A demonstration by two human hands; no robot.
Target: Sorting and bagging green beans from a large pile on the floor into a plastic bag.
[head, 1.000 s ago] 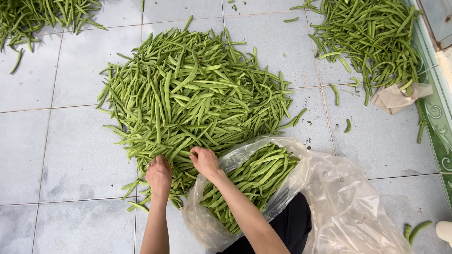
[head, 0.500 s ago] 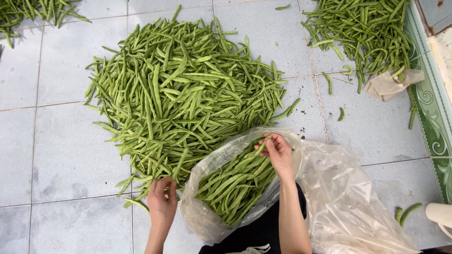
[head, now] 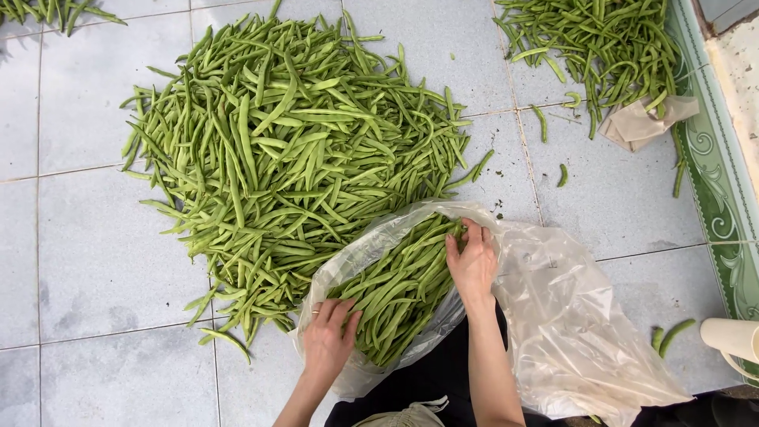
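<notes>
Two bare hands at the mouth of a clear plastic bag (head: 569, 316) lying on a pale tiled floor (head: 103, 253). Bag partly filled with long green beans (head: 395, 289), laid roughly parallel and pointing toward the opening at the upper right.

Left hand (head: 328, 340) at the near, lower-left rim of the bag, fingers spread flat and pressing down on the beans inside; open, not closed round anything. Thin ring on one finger.

Right hand (head: 473, 261) at the far rim of the opening, fingers extended and laid against the bean ends and the plastic edge; open as well, though whether a fingertip pinches the film cannot be told.

Just beyond the bag's mouth, touching it, a large loose heap of green beans (head: 292, 150) spread over the middle of the floor. A second heap (head: 601, 47) at the floor's top right edge, well apart from the bag, with a crumpled beige paper scrap (head: 640, 122) at its lower side. A third, smaller heap (head: 47, 9) cut off at the top left corner. A few stray beans (head: 668, 336) on the tiles right of the bag, near a pale rounded object (head: 731, 340) at the right edge. Green patterned border tiles (head: 715, 190) along the floor's right side. Dark clothing (head: 443, 379) under the bag at the bottom edge.
</notes>
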